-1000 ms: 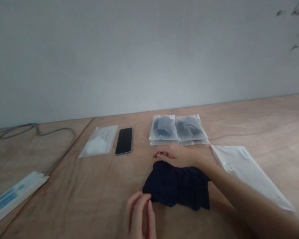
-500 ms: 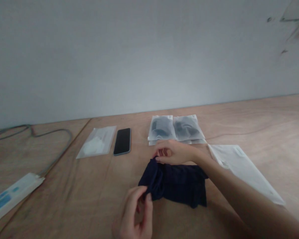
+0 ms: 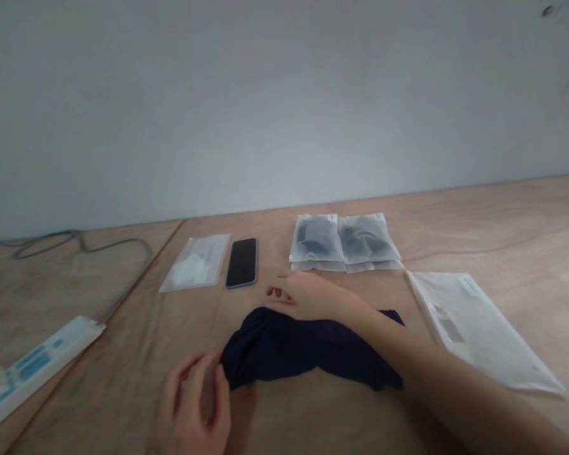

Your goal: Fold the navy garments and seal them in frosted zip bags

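A dark navy piece of cloth (image 3: 284,347) lies stretched sideways across the wooden table, its left part lifted slightly. I cannot make out what kind of garment it is. My left hand (image 3: 194,404) pinches its left end between thumb and forefinger, a little blurred. At the cloth's far edge, my right hand (image 3: 303,294) has its fingers curled, with thumb and fingertips closed at the fabric. The right forearm crosses over the right part of the cloth and hides some of it.
Behind my right hand are frosted packets (image 3: 317,240) with dark contents. A black phone (image 3: 242,262) and a translucent bag (image 3: 196,262) lie to their left. A larger frosted bag (image 3: 488,328) is at right. On the left stands a power strip (image 3: 42,360) with a grey cable (image 3: 137,278).
My left hand has moved left with the cloth's end, and the cloth is now stretched wider and flatter. The right hand has shifted slightly left. The view has tilted a little.
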Motion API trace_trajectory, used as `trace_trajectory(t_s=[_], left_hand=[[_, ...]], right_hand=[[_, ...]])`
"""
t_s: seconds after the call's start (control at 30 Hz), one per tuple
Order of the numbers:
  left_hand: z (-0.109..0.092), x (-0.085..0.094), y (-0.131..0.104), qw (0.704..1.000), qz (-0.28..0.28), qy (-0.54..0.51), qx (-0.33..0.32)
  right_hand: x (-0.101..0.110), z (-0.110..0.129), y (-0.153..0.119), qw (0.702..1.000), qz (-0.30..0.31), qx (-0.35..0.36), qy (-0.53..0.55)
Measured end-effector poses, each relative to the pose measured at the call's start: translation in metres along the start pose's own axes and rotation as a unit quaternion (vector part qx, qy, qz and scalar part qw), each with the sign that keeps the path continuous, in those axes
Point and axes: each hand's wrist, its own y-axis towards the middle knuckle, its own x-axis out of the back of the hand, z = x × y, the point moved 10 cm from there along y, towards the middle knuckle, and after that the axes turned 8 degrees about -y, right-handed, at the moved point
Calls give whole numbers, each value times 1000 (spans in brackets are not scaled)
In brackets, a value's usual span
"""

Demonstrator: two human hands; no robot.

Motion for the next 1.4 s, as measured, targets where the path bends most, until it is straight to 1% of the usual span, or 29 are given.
trace_trajectory(t_s=[0.03,0.07,0.1,0.13,0.2,0.23,0.3,0.37,0.4,0.47,0.53,0.6,0.7,0.77,0.87,0.93,1.0,1.07,1.17,1.27,1.33,1.4], left_hand=[[-9,3,7,1000,-10,-26,-12],[-18,2,16,998,-9,-58,-30],[-29,-3,24,994,3,-94,-53],[-39,-12,32,988,25,-129,-79],[-57,-37,45,970,84,-187,-129],[-64,-52,50,960,116,-207,-149],[-71,-80,55,940,178,-234,-174],[-73,-102,54,925,228,-246,-179],[-72,-109,53,921,245,-248,-176],[-70,-114,52,916,264,-254,-165],[-69,-111,53,913,268,-265,-153],[-70,-107,61,910,273,-279,-141],[-69,-108,85,912,286,-271,-111],[-66,-116,105,920,288,-250,-95],[-62,-135,133,928,285,-222,-90],[-59,-148,143,932,285,-203,-91],[-56,-154,145,940,275,-183,-89],[-54,-149,140,946,262,-170,-86],[-45,-128,116,948,256,-170,-87],[-24,-103,84,950,247,-175,-81],[-7,-86,68,956,206,-192,-83],[4,-80,56,958,186,-198,-86]], right_hand=[[11,-10,-14,1000,-4,-9,-2],[23,-20,-31,1000,-7,-20,-5],[33,-32,-50,999,-7,-34,-9],[42,-44,-71,998,-8,-52,-15],[53,-65,-114,996,-6,-86,-29],[54,-74,-135,994,0,-103,-30],[45,-86,-174,990,17,-138,-13],[31,-88,-204,988,11,-154,10],[26,-87,-215,988,-3,-155,15],[19,-82,-229,987,-46,-155,11],[19,-79,-235,984,-87,-155,-4],[26,-80,-233,981,-120,-151,-15],[46,-95,-218,973,-165,-158,-24],[55,-114,-205,965,-177,-188,-43],[56,-142,-184,957,-165,-225,-78],[52,-152,-174,955,-158,-232,-93],[48,-155,-170,954,-155,-233,-107],[47,-149,-172,953,-156,-232,-119],[44,-128,-185,957,-149,-219,-118],[33,-106,-202,970,-110,-205,-75],[24,-98,-211,974,-86,-204,-53],[19,-97,-216,976,-78,-200,-50]])
